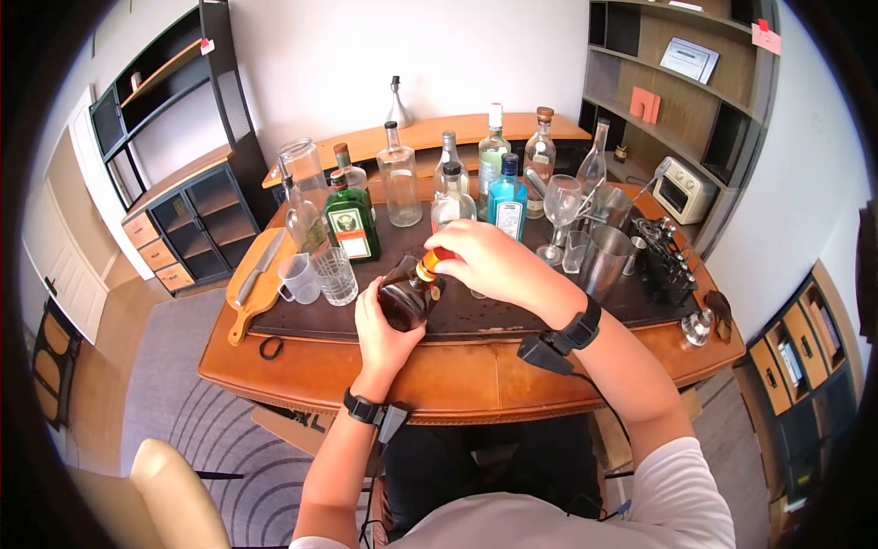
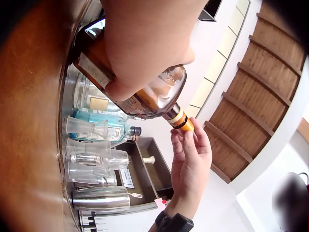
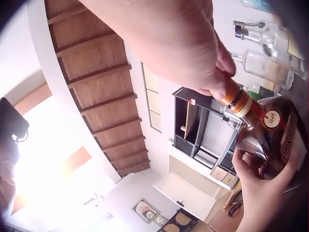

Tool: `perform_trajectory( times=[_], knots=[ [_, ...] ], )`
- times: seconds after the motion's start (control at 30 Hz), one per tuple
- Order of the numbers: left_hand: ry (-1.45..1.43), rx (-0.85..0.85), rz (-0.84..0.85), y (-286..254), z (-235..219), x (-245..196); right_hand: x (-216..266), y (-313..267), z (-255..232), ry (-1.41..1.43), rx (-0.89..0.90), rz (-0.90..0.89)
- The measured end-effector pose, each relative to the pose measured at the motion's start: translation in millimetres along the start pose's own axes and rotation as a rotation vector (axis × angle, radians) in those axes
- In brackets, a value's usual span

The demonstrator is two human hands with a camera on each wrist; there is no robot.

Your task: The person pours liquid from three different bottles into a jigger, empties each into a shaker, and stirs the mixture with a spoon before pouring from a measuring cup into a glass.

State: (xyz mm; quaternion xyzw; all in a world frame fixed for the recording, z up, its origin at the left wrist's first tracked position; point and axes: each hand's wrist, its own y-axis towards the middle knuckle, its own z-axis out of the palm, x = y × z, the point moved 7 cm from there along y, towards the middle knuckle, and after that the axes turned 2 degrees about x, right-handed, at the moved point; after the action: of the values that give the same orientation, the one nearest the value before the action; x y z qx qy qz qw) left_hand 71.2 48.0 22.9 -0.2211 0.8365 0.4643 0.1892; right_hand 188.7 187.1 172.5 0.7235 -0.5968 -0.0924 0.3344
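A brown glass liquor bottle [image 1: 402, 298] leans over the near side of the dark table mat, its neck toward the right hand. My left hand [image 1: 382, 335] grips the bottle's body, with the thumb and fingers round it. The right hand [image 1: 489, 263] pinches the orange cap [image 2: 186, 124] between thumb and fingers. At the neck, the right wrist view shows the cap [image 3: 232, 92] beside a black band and a pale collar. A round label reading 1849 [image 3: 272, 119] faces that camera. Left of the bottle stand a cut-glass tumbler [image 1: 337, 277] and a clear measuring jug [image 1: 299, 279].
Behind the hands stand a green bottle [image 1: 351, 220], a blue bottle [image 1: 508, 203] and several clear bottles. To the right are a wine glass [image 1: 562, 203], a metal shaker cup [image 1: 605, 259] and a black rack of bar tools [image 1: 666, 265]. A knife [image 1: 261, 267] lies on a cutting board [image 1: 240, 316] at left.
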Motion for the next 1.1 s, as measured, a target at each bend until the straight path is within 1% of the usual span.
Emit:
perform_trajectory(
  times=[0.03,0.1,0.13,0.23,0.27,0.37,0.4,0.6,0.7,0.9,0.97,1.03,1.07,1.1],
  knots=[
    [0.016,-0.011,0.018,0,0,-1,-4,3,4,-0.181,0.137,0.141],
    [0.025,0.012,0.041,0,3,-3,0,7,-4,-0.546,0.414,0.414],
    [0.030,0.021,0.052,0,3,-3,-7,6,-3,-0.550,0.284,0.351],
    [0.026,-0.016,0.075,1,-2,-10,-1,1,-19,-0.245,0.203,0.366],
    [0.023,-0.023,0.075,1,-3,-10,6,-4,-20,-0.118,0.156,0.281],
    [-0.009,-0.026,0.065,3,-3,-9,0,-12,-1,-0.005,0.210,0.095],
    [-0.008,-0.028,0.064,3,-3,-9,-1,-12,3,-0.039,0.247,0.138],
    [-0.033,-0.049,0.032,2,-2,-2,-9,-5,18,-0.073,0.191,0.018],
    [-0.040,-0.070,-0.003,2,-2,1,-1,6,18,-0.071,0.157,-0.024],
    [-0.112,-0.071,-0.115,4,-3,11,-10,42,37,-0.017,0.330,0.167],
    [-0.134,-0.086,-0.148,5,-3,17,-17,63,45,0.001,0.341,0.164],
    [-0.059,-0.124,-0.120,7,-10,15,-30,84,57,-0.019,0.325,0.138],
    [-0.023,-0.143,-0.106,7,-13,14,-32,93,60,-0.032,0.389,0.229],
    [-0.009,-0.146,-0.103,6,-13,16,-38,102,64,-0.058,0.396,0.226]
  ],
)
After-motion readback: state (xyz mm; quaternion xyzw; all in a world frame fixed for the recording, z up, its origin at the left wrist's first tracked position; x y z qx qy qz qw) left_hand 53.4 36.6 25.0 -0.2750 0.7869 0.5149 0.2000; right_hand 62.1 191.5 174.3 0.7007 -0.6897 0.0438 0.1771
